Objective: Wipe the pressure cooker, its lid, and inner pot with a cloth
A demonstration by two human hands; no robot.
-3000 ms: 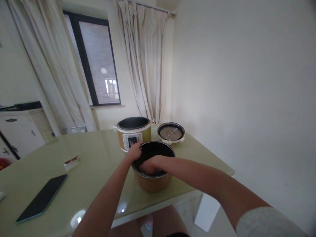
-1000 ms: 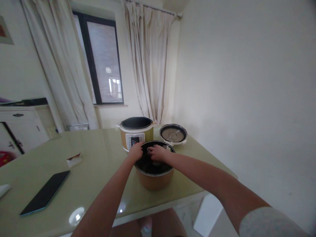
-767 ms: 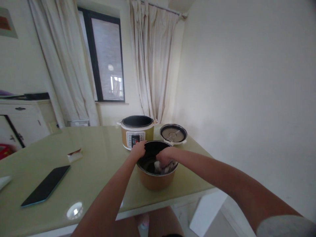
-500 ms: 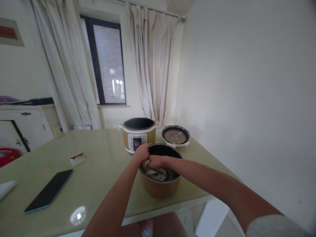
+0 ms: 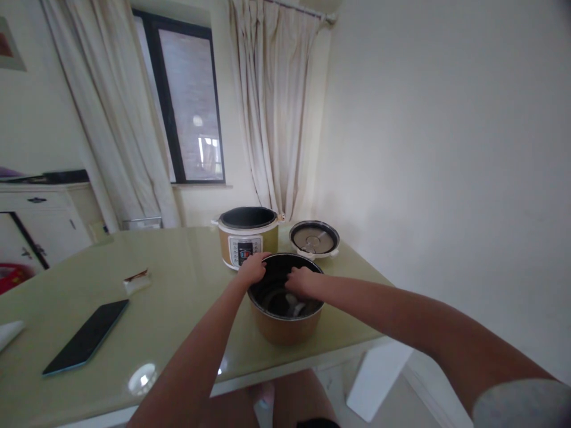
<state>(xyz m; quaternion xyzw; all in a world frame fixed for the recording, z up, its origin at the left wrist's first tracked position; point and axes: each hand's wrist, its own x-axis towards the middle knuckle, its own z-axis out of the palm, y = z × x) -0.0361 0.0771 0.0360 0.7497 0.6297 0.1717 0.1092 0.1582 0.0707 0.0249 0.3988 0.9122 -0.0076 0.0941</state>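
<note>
A pressure cooker's inner pot [image 5: 285, 330], tan outside and dark inside, stands upright near the table's front edge. My left hand [image 5: 253, 268] grips its rim at the left, fingers hooked over the edge. Down inside the pot, my right hand [image 5: 301, 282] is closed on a pale cloth [image 5: 294, 304] that lies against the inner wall and bottom. Part of the cloth is hidden under the fingers. Behind the pot sits the white and gold cooker body [image 5: 269, 241], its top uncovered. The round lid [image 5: 314, 239] rests to the right, underside up.
A dark phone or tablet [image 5: 87, 336] lies on the green tabletop [image 5: 178, 321] at the left. A small open packet [image 5: 137, 280] is behind it. White paper [image 5: 9, 333] shows at the left edge. The wall [image 5: 446, 148] runs along the right.
My right hand has moved from the pot's left side to its right side, taking the cloth along. My left hand stays at the left rim. The view has shifted slightly.
</note>
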